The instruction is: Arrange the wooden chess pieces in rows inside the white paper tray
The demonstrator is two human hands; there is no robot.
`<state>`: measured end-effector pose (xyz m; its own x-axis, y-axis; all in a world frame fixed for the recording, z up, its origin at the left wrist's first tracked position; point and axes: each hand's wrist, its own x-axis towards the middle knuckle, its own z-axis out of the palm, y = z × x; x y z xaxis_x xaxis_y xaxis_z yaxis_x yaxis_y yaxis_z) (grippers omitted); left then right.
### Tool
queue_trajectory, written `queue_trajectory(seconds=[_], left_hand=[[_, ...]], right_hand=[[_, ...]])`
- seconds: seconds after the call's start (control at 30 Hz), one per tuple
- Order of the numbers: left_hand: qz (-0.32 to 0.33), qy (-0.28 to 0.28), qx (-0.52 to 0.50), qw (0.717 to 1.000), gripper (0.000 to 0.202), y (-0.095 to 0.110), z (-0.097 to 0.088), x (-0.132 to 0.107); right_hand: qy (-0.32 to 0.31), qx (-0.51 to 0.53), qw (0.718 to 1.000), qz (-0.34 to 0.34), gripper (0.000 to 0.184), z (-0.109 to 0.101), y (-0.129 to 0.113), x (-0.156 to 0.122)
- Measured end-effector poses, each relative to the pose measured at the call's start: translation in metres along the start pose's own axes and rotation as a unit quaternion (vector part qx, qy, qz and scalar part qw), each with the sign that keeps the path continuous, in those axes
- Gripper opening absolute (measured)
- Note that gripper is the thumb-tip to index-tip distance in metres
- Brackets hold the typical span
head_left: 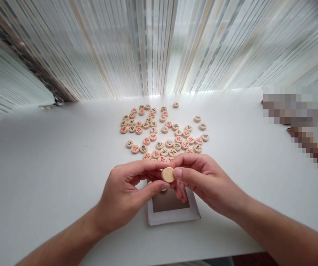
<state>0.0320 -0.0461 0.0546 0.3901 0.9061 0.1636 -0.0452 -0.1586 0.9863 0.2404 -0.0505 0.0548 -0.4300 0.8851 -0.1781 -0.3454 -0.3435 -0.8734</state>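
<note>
Held piece: a round pale wooden disc (167,174) sits at lower centre of the frame, its blank face toward me and slightly tilted, just above the tray (being round, it has no long axis to speak of).

Left hand: my left hand (122,195) is closed in a pinch, with the thumb and fingertips grasping the disc from the left.

Right hand: my right hand (204,183) grasps the same disc from the right, its thumb pressed against the rim and its other fingers curled below.

Nearer hand: neither; the disc lies between my two hands and touches both.

Below the hands: a shallow white cardboard tray with a brown base (172,218) lies under my fingers, partly hidden by them.

Upper centre: dozens of round cream wooden xiangqi pieces with red and black characters (164,152) lie in a loose spread, the nearest just beyond my fingers.

Surface: a flat white tabletop (50,177) bears the tray and the pieces.

Far right: blurred brown and grey objects (297,125) stand near the table's edge (too pixelated for me to name).

Behind: pale striped vertical blinds (147,44) fill the top of the frame.
</note>
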Motion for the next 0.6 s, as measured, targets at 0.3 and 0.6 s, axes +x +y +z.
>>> queue_trajectory(seconds=[0.3, 0.6], left_hand=[[-0.008, 0.011, 0.003, 1.000, 0.037, 0.0027, 0.0012, 0.0007], [0.072, -0.013, 0.106, 0.992, 0.041, -0.0016, -0.0005, -0.0024]], right_hand=[[0.011, 0.020, 0.999, 0.036, 0.034, 0.0042, -0.0020, 0.0000], [0.030, -0.031, 0.998, 0.039, 0.036, 0.0034, 0.0004, -0.0012]])
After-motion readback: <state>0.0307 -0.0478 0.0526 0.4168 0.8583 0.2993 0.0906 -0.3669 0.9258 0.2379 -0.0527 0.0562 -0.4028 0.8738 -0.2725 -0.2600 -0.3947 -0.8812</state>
